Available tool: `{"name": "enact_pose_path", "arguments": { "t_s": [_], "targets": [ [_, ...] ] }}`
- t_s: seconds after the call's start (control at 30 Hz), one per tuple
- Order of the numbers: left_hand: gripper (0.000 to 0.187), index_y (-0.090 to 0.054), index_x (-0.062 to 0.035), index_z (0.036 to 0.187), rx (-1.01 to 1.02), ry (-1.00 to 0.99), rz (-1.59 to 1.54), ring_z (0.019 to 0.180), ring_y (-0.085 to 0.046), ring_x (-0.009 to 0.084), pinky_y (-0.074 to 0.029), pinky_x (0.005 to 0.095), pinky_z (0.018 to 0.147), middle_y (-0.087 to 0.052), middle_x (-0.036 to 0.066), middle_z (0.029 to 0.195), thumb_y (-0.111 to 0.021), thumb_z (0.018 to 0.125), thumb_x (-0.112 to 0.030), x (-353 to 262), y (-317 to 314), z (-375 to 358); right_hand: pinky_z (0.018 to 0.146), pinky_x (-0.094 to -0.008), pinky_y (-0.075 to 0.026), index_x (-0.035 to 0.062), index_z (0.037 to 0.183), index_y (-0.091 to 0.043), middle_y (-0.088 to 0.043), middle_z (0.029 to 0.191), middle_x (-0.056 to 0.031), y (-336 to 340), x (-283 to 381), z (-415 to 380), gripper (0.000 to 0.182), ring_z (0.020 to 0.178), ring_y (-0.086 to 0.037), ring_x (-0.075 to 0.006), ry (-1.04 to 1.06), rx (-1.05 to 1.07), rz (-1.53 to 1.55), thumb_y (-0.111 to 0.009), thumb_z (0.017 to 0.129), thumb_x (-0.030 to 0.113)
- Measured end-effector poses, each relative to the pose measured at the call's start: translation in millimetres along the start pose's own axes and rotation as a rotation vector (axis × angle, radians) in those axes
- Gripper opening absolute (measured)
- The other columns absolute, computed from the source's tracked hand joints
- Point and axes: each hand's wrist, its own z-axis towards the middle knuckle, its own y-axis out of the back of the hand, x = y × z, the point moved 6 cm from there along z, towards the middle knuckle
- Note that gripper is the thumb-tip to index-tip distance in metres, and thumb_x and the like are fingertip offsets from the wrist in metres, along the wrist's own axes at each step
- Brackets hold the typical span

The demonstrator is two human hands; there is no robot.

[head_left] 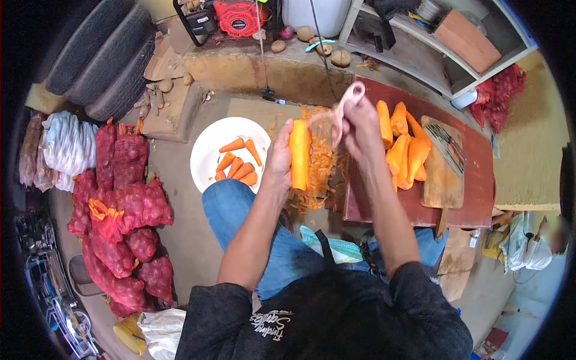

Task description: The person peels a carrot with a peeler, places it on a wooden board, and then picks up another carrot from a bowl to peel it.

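My left hand point(279, 157) is wrapped round a thick peeled carrot point(299, 157), held upright above the floor. My right hand point(362, 129) grips a pink peeler point(345, 111), whose head is close to the carrot's upper right side. Orange peelings point(322, 159) lie on the floor below the carrot. Several peeled carrots point(411, 153) are piled on a red table point(372, 201) to the right, beside a wooden board point(441, 186) with knives on it. At the left, a white basin point(204, 141) holds several unpeeled-looking carrots point(244, 171).
Red net sacks of onions point(135, 210) and stacked tyres point(90, 54) stand on the left. A concrete ledge point(240, 67) runs across the back, with potatoes point(341, 58) and a red machine point(238, 18). Metal shelving point(414, 36) is at the back right. Another person point(537, 252) is at the far right.
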Motion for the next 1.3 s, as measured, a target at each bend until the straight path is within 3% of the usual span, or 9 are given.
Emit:
{"name": "enact_pose_path", "arguments": {
  "t_s": [0.1,0.27,0.37,0.47,0.6,0.83,1.03,1.17,1.3],
  "targets": [
    [0.045,-0.061,-0.0065,0.104,-0.032,-0.043,-0.029,0.058,-0.061,0.0157,-0.051,0.0261,0.045,-0.063,0.007,0.075,-0.051,0.1,-0.05,0,2,7,0.056,-0.0261,-0.052,0.0041,0.104,-0.055,-0.061,0.082,-0.0054,-24,-5,-36,0.015,0.061,-0.056,-0.0104,-0.094,0.1,0.091,-0.065,0.097,0.013],
    [0.041,-0.061,-0.0064,0.102,-0.02,-0.042,0.095,0.058,-0.061,0.015,-0.051,0.0268,0.046,-0.064,0.007,0.076,-0.051,0.102,-0.047,-4,-5,-4,0.053,-0.0311,-0.056,0.006,0.1,-0.053,-0.061,0.078,-0.0043,43,-20,11,0.013,0.056,-0.054,-0.01,0.103,-0.141,0.099,-0.058,0.102,0.018],
    [0.044,-0.06,-0.0065,0.105,-0.032,-0.189,0.148,0.063,-0.062,0.0154,-0.052,0.0272,0.047,-0.064,0.008,0.083,-0.051,0.102,-0.05,-12,5,3,0.053,-0.0265,-0.05,0.0043,0.102,-0.054,-0.062,0.081,-0.0055,34,-14,1,0.011,0.06,-0.055,-0.0104,0.029,-0.121,0.018,-0.059,0.101,0.014],
    [0.047,-0.059,-0.008,0.11,-0.18,-0.377,0.192,0.068,-0.063,0.0165,-0.053,0.0286,0.049,-0.063,0.008,0.088,-0.051,0.101,-0.053,-24,0,-1,0.053,-0.0269,-0.053,0.0045,0.103,-0.053,-0.063,0.082,-0.0071,3,-6,-44,0.018,0.061,-0.059,-0.0127,-0.056,-0.065,0.064,-0.065,0.098,0.017],
    [0.048,-0.057,-0.0096,0.113,-0.119,-0.199,0.138,0.07,-0.063,0.0174,-0.054,0.0297,0.051,-0.061,0.007,0.089,-0.052,0.1,-0.056,-23,9,1,0.055,-0.0291,-0.056,0.0056,0.11,-0.051,-0.067,0.087,-0.0101,-14,-20,-88,0.03,0.066,-0.066,-0.0167,-0.158,0.125,0.108,-0.071,0.094,0.022],
    [0.049,-0.059,-0.0075,0.109,-0.005,-0.036,-0.088,0.066,-0.064,0.0188,-0.056,0.0312,0.05,-0.062,0.008,0.083,-0.054,0.099,-0.056,-6,12,6,0.052,-0.0294,-0.055,0.0056,0.114,-0.051,-0.068,0.09,-0.0118,-20,-32,-81,0.034,0.065,-0.066,-0.0159,-0.201,0.173,0.152,-0.073,0.093,0.022],
    [0.046,-0.059,-0.0063,0.105,0.032,-0.014,-0.09,0.065,-0.066,0.0184,-0.059,0.0333,0.049,-0.063,0.008,0.082,-0.057,0.099,-0.052,-3,0,2,0.052,-0.0241,-0.051,0.0033,0.112,-0.054,-0.064,0.083,-0.006,-33,-24,-71,0.034,0.062,-0.059,-0.0111,-0.179,0.137,0.142,-0.073,0.093,0.023],
    [0.051,-0.061,-0.006,0.105,0.114,0.025,-0.071,0.063,-0.068,0.0207,-0.058,0.0323,0.047,-0.067,0.01,0.083,-0.056,0.097,-0.056,1,-11,-3,0.05,-0.0287,-0.054,0.0036,0.108,-0.053,-0.063,0.081,-0.0072,-22,-18,-38,0.028,0.061,-0.058,-0.0116,-0.109,0.157,0.105,-0.07,0.095,0.022],
    [0.054,-0.06,-0.0051,0.105,0.02,0.019,0.026,0.058,-0.064,0.0168,-0.054,0.0273,0.039,-0.064,0.008,0.079,-0.053,0.098,-0.058,1,-8,-4,0.049,-0.0301,-0.057,0.0048,0.105,-0.053,-0.063,0.082,-0.0079,-10,-15,8,0.016,0.058,-0.058,-0.0115,-0.063,0.144,0.159,-0.062,0.099,0.017]
  ]
}}
